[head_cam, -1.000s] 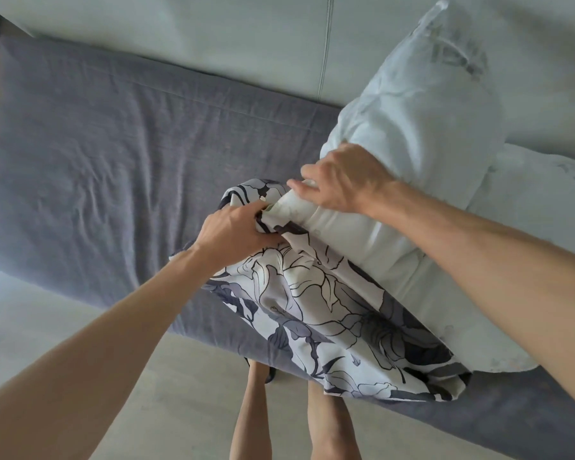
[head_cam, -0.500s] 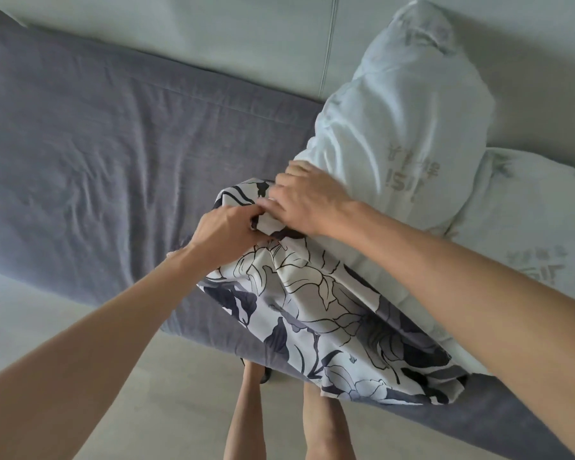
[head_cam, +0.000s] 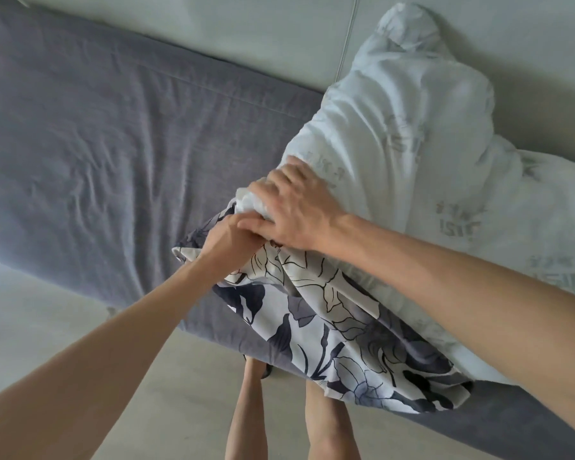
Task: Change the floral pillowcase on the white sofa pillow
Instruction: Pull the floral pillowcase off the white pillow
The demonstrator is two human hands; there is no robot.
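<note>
Hands (head_cam: 266, 227) closed together; pillow (head_cam: 412, 134) print unreadable.

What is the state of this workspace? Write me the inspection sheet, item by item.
Surface: grey sofa seat, fabric creased; pale backrest behind it.
Job's things: white pillow stands bunched against the backrest; floral pillowcase covers only its lower end and hangs over the seat's front edge.
Clutter: second white pillow lies at the right, partly under the first.
Hands: left hand grips the pillowcase's open edge; right hand grips the pillow's corner at that opening; the two hands touch.
Cables: nothing seen.
Surroundings: pale floor; the person's bare legs stand at the sofa's front.
</note>
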